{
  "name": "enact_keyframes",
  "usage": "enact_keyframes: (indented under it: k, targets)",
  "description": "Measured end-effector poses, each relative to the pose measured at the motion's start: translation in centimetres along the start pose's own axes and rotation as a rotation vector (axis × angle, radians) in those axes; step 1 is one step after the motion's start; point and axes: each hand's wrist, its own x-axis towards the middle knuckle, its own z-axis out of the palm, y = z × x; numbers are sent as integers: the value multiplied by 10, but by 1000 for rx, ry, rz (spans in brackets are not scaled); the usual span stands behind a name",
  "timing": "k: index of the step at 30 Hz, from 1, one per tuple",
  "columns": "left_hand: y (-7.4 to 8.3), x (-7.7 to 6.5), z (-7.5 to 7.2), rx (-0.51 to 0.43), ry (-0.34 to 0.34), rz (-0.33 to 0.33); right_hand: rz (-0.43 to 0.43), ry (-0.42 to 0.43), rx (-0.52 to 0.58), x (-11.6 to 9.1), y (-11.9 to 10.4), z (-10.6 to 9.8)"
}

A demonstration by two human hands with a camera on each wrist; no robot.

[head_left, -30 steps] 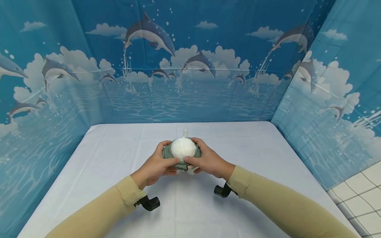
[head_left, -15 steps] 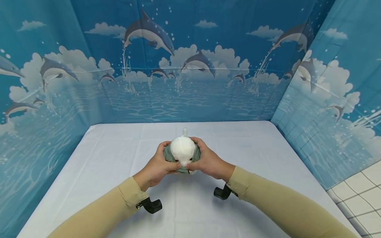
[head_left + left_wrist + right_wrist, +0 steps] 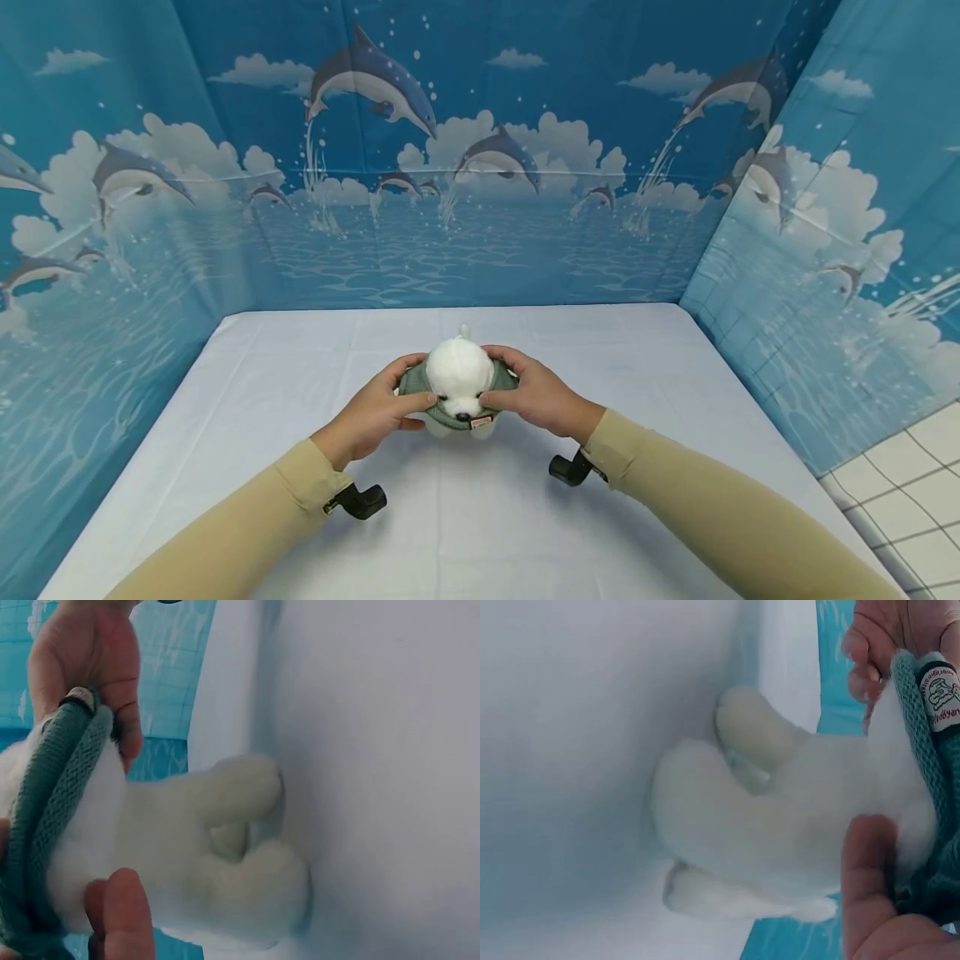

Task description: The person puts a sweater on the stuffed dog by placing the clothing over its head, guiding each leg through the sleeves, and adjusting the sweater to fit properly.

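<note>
A white plush dog (image 3: 459, 371) stands at the middle of the white table, its dark eyes and nose facing me. Around its neck sits a green knitted garment (image 3: 417, 379) with a small label (image 3: 481, 422) at the front. My left hand (image 3: 378, 412) grips the garment on the left side, thumb in front beside the dog's cheek. On the other side my right hand (image 3: 543, 396) holds it likewise, its thumb near the eye. In the left wrist view the plush legs (image 3: 247, 787) reach down to the cloth; the right wrist view shows the white body (image 3: 810, 787) below the knit.
White cloth covers the table (image 3: 465, 517). A blue curtain (image 3: 480, 250) printed with dolphins encloses the back and sides. White tiles (image 3: 918, 483) show at the lower right. Each wrist carries a black camera mount, such as the left mount (image 3: 360, 502).
The dog's face, earlier lowered and covered by both thumbs, now shows with eyes and nose. My hands have moved slightly apart, spreading the green knit sideways, and the label has come into view.
</note>
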Motion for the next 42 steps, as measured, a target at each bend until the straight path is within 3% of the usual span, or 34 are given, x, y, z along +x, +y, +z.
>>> enact_keyframes:
  k: [8,19,25,32,42]
  targets:
    - [-2,5,3,-1,58,13,-19,19,-103,2,-2,0]
    - [-6,7,7,-2,131,-18,-16,22,-131,8,7,-1]
    - [-9,10,2,-4,83,-1,-41,-16,-159,6,9,-9]
    - [-9,8,-12,94,24,6,-74,-53,-209,4,8,-21]
    - [-11,12,-17,246,108,26,-71,5,-237,8,10,-23]
